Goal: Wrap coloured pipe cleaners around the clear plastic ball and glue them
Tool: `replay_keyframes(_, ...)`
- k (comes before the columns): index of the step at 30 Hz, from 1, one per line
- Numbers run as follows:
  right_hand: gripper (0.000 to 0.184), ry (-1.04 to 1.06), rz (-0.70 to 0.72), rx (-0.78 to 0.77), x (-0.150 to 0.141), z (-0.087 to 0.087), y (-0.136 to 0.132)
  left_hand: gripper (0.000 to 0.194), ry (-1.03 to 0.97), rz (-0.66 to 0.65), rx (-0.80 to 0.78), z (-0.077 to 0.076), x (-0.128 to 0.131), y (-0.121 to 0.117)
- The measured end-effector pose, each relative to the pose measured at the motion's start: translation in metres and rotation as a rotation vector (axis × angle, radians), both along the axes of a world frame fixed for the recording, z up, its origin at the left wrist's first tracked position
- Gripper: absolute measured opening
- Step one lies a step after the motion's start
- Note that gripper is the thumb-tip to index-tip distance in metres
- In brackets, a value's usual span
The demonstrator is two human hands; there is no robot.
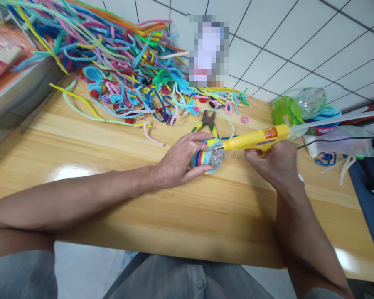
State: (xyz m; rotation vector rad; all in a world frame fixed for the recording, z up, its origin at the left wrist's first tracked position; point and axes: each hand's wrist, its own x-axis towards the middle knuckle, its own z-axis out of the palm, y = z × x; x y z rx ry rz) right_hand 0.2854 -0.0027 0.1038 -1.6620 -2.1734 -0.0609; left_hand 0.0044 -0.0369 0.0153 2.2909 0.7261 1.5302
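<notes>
My left hand (pixel 179 160) is wrapped round a small ball (pixel 209 157) covered in striped coloured pipe cleaners, with a clear shiny patch showing on its right side. It rests on the wooden table (pixel 112 182). My right hand (pixel 276 164) grips a yellow hot glue gun (pixel 255 139), whose metal tip touches the top of the ball. A white glue stick (pixel 339 120) sticks out of the gun's back.
A big heap of coloured pipe cleaners (pixel 112 54) covers the table's far left. Yellow-handled pliers (pixel 207 122) lie just behind the ball. Plastic bags with clear and green balls (pixel 302 108) sit at the right edge. The gun's black cable (pixel 333 140) runs off right.
</notes>
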Motion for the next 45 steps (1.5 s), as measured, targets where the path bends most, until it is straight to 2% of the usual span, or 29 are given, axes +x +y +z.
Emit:
replay_keyframes(13, 0.018, 0.023, 0.019, 0.000, -0.002, 0.005, -0.002, 0.044, 0.017, 0.017, 0.008, 0.000, 0.000, 0.000)
replay_keyframes(30, 0.023, 0.045, -0.007, 0.002, -0.004, -0.001, 0.000, 0.048, 0.009, 0.014, 0.014, 0.001, 0.000, 0.000)
replay_keyframes(34, 0.022, 0.094, 0.014, -0.031, -0.003, 0.004, 0.000, 0.046, -0.006, 0.009, 0.024, 0.001, 0.000, 0.001)
replay_keyframes(37, 0.021, 0.191, -0.025, -0.038, 0.007, 0.009, 0.007, 0.046, 0.003, 0.007, 0.007, 0.001, -0.001, 0.000)
replay_keyframes(40, 0.027, 0.303, -0.083, -0.014, 0.032, 0.004, 0.026, 0.045, 0.018, 0.014, -0.022, 0.001, -0.001, -0.002)
replay_keyframes(42, 0.026, 0.384, -0.122, -0.004, 0.055, -0.007, 0.044, 0.043, 0.017, 0.019, -0.026, 0.001, -0.001, -0.002)
replay_keyframes(45, 0.030, 0.413, -0.296, -0.012, 0.088, -0.031, 0.067, 0.042, 0.020, 0.025, -0.026, 0.000, -0.001, -0.003)
